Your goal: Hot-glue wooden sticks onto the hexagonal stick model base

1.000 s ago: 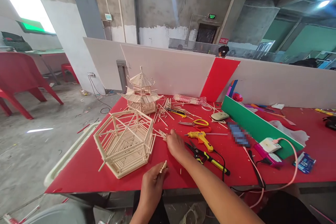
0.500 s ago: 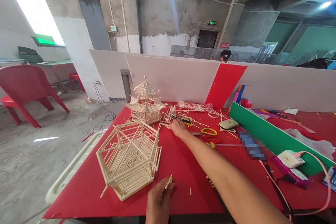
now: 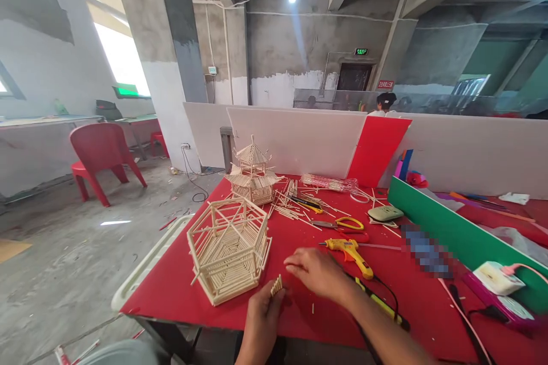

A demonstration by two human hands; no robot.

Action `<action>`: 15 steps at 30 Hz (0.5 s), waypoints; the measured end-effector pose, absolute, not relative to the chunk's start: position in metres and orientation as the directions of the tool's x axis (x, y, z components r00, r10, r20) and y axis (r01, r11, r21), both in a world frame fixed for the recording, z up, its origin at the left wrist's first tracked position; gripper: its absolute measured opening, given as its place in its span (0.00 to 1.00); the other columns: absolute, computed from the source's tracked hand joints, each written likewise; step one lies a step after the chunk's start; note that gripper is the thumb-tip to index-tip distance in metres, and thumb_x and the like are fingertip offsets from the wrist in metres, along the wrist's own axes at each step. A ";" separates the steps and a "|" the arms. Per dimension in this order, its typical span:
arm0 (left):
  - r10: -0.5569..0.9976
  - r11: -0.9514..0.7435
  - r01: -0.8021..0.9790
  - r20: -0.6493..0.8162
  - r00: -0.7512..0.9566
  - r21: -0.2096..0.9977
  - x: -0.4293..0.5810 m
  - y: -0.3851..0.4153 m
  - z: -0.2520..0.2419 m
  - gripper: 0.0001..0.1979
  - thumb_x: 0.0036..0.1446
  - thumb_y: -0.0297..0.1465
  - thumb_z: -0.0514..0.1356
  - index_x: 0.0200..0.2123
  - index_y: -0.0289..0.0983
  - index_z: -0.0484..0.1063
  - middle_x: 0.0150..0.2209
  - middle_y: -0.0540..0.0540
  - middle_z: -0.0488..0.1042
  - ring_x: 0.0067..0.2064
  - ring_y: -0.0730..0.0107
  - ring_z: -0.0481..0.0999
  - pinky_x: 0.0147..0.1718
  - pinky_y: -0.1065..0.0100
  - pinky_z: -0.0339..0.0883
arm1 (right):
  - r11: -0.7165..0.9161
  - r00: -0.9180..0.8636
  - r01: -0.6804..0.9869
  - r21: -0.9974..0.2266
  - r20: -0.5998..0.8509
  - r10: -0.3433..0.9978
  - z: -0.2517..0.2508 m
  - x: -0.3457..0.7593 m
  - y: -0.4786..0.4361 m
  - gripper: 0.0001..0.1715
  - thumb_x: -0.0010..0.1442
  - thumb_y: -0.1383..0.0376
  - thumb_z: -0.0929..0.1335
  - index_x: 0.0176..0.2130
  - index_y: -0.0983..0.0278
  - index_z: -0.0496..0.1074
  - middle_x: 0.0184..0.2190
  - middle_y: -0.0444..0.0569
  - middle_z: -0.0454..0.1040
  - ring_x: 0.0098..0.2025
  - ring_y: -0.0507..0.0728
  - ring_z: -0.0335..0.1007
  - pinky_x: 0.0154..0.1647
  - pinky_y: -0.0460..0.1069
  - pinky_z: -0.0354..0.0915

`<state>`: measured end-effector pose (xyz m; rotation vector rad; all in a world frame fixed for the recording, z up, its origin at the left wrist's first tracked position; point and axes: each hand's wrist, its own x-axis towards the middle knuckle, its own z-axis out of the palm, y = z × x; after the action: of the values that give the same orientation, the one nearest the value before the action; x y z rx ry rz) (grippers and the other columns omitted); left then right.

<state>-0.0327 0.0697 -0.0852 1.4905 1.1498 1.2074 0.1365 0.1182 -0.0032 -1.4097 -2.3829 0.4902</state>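
My left hand [image 3: 263, 311] sits at the near edge of the red table [image 3: 180, 291], closed on a small bundle of wooden sticks [image 3: 277, 285] held upright. My right hand [image 3: 314, 271] hovers just beside the bundle, its fingertips pinched toward it; whether they hold a stick is too small to tell. Left of both hands a hexagonal stick frame [image 3: 229, 248] lies tilted on the table. Behind it stands a small stick pagoda [image 3: 253, 175]. Loose sticks [image 3: 291, 211] are scattered near the pagoda.
A yellow glue gun [image 3: 349, 251] lies right of my right hand, with pliers [image 3: 381, 305] and a black cable nearer me. Yellow-handled scissors [image 3: 340, 222], a green board [image 3: 454, 234] and white partitions [image 3: 299, 140] lie farther back. A red chair [image 3: 103, 157] stands on the floor at left.
My right hand has pulled back from the loose sticks near the pagoda to the bundle in my left hand. The camera has tilted up and shifted.
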 end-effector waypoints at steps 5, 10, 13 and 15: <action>0.971 -0.202 0.083 0.188 0.149 0.976 -0.031 0.067 -0.086 0.18 0.64 0.43 0.56 0.30 0.34 0.71 0.28 0.47 0.70 0.32 0.68 0.66 0.33 0.70 0.61 | 0.305 -0.131 0.314 -0.899 0.277 0.952 -0.037 0.114 0.066 0.19 0.67 0.53 0.63 0.49 0.56 0.77 0.46 0.51 0.78 0.48 0.57 0.75 0.47 0.47 0.69; 0.958 -0.166 0.012 0.159 0.241 0.986 -0.028 0.066 -0.085 0.18 0.65 0.42 0.55 0.29 0.34 0.69 0.28 0.48 0.68 0.32 0.70 0.64 0.33 0.71 0.61 | 0.280 0.022 0.103 -0.954 0.284 0.959 -0.073 0.102 0.063 0.17 0.62 0.52 0.68 0.43 0.58 0.80 0.39 0.51 0.78 0.42 0.58 0.77 0.43 0.47 0.72; 0.968 -0.134 -0.053 0.142 0.206 0.990 -0.021 0.072 -0.079 0.18 0.64 0.44 0.56 0.30 0.34 0.70 0.28 0.49 0.68 0.31 0.71 0.64 0.32 0.71 0.61 | 0.250 0.108 0.044 -0.967 0.254 0.961 -0.080 0.096 0.074 0.18 0.60 0.51 0.69 0.40 0.59 0.80 0.38 0.52 0.78 0.40 0.58 0.77 0.40 0.48 0.73; 0.971 -0.131 -0.125 0.152 0.182 0.984 -0.014 0.080 -0.075 0.18 0.63 0.45 0.56 0.34 0.35 0.72 0.30 0.47 0.71 0.34 0.68 0.67 0.36 0.70 0.64 | 0.223 0.180 0.012 -0.975 0.222 0.958 -0.079 0.094 0.084 0.20 0.57 0.49 0.70 0.38 0.61 0.80 0.37 0.53 0.78 0.40 0.59 0.77 0.40 0.49 0.73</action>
<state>-0.0144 0.0804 -0.0747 1.3124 0.9146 1.2178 0.0943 0.0841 -0.0792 -1.1170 -1.1684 0.9177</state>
